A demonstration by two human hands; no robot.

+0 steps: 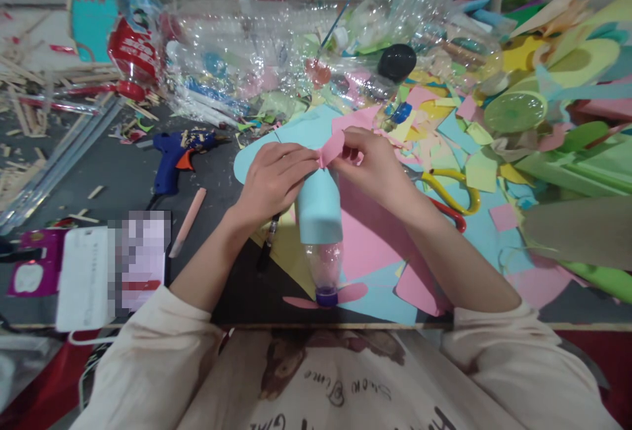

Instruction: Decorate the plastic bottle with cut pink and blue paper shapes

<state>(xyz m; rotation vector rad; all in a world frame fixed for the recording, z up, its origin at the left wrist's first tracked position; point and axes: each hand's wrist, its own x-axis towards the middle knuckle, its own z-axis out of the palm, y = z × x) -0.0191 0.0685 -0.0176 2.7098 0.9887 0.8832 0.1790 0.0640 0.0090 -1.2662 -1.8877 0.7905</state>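
A clear plastic bottle (323, 262) with a purple cap lies cap toward me, wrapped in light blue paper (320, 209). Pink paper blades stick out on both sides of its cap. At the bottle's far end, my right hand (368, 160) pinches a small pink paper piece (334, 148). My left hand (279, 176) lies with extended fingers over a light blue paper wing (247, 157), its fingertips touching the base of the pink piece. Where the pink piece meets the blue paper is partly hidden by my fingers.
Left of my hands lie a blue glue gun (170, 160), a pink marker (189, 222) and a phone (143, 259). Yellow-handled scissors (471, 186) are by my right forearm. Plastic bottles (237, 41) and paper scraps (439, 104) crowd the back and right.
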